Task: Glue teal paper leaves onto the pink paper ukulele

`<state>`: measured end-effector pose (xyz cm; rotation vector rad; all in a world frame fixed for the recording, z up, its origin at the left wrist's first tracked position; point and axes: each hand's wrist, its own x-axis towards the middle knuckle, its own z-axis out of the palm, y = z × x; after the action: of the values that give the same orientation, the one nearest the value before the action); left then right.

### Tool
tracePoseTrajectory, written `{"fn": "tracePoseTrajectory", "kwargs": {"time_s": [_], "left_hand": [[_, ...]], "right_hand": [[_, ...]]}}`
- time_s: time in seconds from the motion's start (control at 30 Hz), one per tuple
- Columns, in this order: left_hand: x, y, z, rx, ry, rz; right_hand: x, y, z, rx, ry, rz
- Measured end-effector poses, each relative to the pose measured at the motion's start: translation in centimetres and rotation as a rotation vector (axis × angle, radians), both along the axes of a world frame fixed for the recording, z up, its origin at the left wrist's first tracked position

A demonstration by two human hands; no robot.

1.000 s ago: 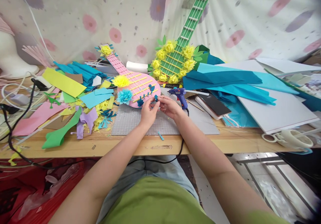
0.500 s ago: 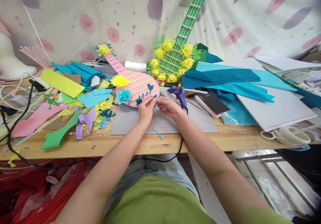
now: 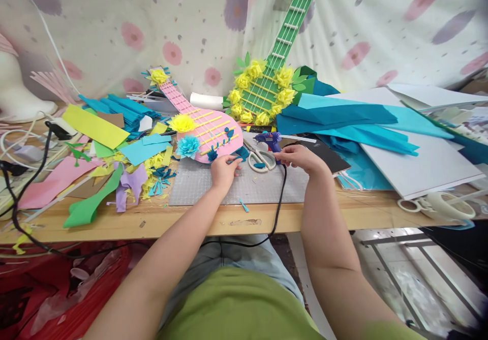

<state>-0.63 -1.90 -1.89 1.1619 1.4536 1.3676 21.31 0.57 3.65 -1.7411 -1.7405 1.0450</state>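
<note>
My left hand (image 3: 224, 170) rests on the grey cutting mat (image 3: 213, 190), just below the pink paper guitar (image 3: 208, 126). Its fingertips pinch a small teal paper piece (image 3: 233, 160) at the guitar's lower edge. The guitar carries a yellow flower (image 3: 183, 123), a blue flower (image 3: 188, 146) and small teal bits. Off to the right, my right hand (image 3: 303, 158) closes its fingers round the handle of the blue glue gun (image 3: 270, 138). White-handled scissors (image 3: 260, 159) lie on the mat between my hands.
A green paper guitar (image 3: 280, 55) with yellow flowers leans on the spotted cloth behind. Coloured paper scraps (image 3: 114, 162) cover the table's left, teal sheets (image 3: 343, 121) and white boards (image 3: 419, 167) its right. A phone (image 3: 335, 159) lies beyond my right hand; the gun's black cord (image 3: 280, 203) hangs over the table edge.
My right hand has left the teal piece and moved right to the glue gun. The scissors now show on the mat. My left hand has stayed by the guitar's edge.
</note>
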Motion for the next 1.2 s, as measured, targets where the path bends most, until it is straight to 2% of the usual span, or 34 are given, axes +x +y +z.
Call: {"fn": "tracePoseTrajectory", "kwargs": {"time_s": [0.1,0.2,0.33,0.5,0.6,0.67,0.73,0.83,0.9,1.2], "left_hand": [[0.0,0.1,-0.1,-0.049,0.084,-0.024],[-0.1,0.2,-0.3,-0.048,0.146,-0.021],[-0.3,0.1,-0.5,-0.010,0.127,-0.025],[-0.3,-0.1,-0.2,-0.025,-0.047,-0.043],[-0.3,-0.1,0.1,-0.070,-0.131,-0.033],[-0.3,-0.1,0.2,-0.088,-0.166,-0.028],[-0.4,0.0,0.3,-0.094,-0.198,-0.022],[-0.5,0.1,0.1,-0.092,-0.240,0.000],[-0.5,0.1,0.0,-0.079,-0.253,0.009],[-0.5,0.2,-0.2,-0.073,-0.247,0.019]], "right_hand": [[1.1,0.3,-0.2,0.065,-0.115,-0.114],[0.7,1.1,-0.8,0.180,-0.195,-0.180],[-1.1,2.5,-2.2,0.299,-0.133,-0.194],[-2.6,4.0,-3.9,0.252,-0.120,-0.249],[-2.8,4.1,-4.0,0.314,0.067,-0.299],[-2.7,3.5,-3.4,0.350,0.271,-0.247],[-2.6,2.5,-2.5,0.350,0.405,-0.113],[-2.5,0.8,-1.2,0.257,0.346,0.117],[-2.5,0.1,-0.7,0.180,0.244,0.188],[-2.9,0.2,-1.2,0.133,0.122,0.145]]}}
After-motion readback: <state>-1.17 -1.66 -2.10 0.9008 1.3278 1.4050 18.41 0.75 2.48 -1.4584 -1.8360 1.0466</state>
